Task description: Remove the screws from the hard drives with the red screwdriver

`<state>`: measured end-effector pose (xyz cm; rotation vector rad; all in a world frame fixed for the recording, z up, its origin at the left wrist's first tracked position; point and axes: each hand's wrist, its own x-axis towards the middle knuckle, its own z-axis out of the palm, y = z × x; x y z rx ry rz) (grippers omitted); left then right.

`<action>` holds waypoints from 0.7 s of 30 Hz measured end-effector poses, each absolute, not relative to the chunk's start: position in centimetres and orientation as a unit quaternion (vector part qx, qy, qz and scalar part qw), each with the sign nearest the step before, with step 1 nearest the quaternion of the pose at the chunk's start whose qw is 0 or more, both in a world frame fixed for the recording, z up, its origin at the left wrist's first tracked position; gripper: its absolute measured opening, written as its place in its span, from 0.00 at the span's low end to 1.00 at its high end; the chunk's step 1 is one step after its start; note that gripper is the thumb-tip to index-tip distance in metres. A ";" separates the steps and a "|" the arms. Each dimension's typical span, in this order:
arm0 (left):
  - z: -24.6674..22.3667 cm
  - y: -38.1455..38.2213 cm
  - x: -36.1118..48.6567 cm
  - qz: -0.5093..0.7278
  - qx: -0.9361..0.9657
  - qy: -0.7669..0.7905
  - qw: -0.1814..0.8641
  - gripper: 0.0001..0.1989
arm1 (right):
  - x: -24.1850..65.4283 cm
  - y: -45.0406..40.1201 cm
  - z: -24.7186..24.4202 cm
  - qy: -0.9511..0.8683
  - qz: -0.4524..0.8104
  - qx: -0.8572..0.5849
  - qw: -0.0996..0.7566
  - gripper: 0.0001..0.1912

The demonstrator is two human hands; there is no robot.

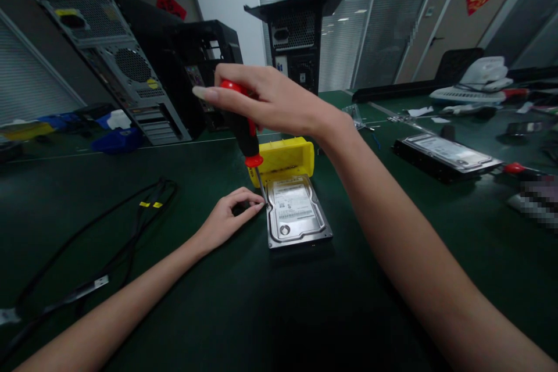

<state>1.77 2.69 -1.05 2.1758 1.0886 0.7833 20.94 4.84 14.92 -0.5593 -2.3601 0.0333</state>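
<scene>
A silver hard drive (pixel 293 209) lies label up on the green table, its far end against a yellow plastic bin (pixel 283 158). My right hand (pixel 257 93) is wrapped round the handle of a red and black screwdriver (pixel 244 133). The shaft slants down, with its tip at the drive's left edge. Beside that tip, my left hand (pixel 231 212) is pinched, thumb and forefinger meeting at the drive's edge. Whatever lies between those fingertips is too small to make out.
Black cables (pixel 135 232) with a USB plug lie at the left. Behind stand a large computer case (pixel 143 64) and another case (pixel 296 40). Another hard drive (pixel 449 151) sits on a black object at the right, near a red-handled tool (pixel 514 168). A blue bin (pixel 117 140) is far left.
</scene>
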 end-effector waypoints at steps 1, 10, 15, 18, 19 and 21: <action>-1.1 2.7 1.8 0.291 0.815 0.409 0.290 0.12 | 21.0 4.6 15.1 -0.913 0.028 -0.220 0.341 0.21; -0.9 2.6 1.9 0.289 0.811 0.403 0.311 0.10 | 20.7 5.1 15.0 -0.919 0.006 -0.177 0.353 0.19; -0.9 2.5 1.9 0.293 0.814 0.400 0.302 0.10 | 20.6 5.2 14.6 -0.913 -0.024 -0.208 0.350 0.22; -0.8 2.3 2.1 0.305 0.825 0.403 0.253 0.12 | 20.5 5.0 14.7 -0.915 0.009 -0.201 0.350 0.22; -0.8 2.2 2.3 0.312 0.829 0.406 0.224 0.13 | 20.5 4.9 14.7 -0.916 0.016 -0.197 0.350 0.20; -0.8 2.0 2.7 0.322 0.834 0.418 0.160 0.15 | 20.3 4.8 14.8 -0.917 0.016 -0.193 0.350 0.18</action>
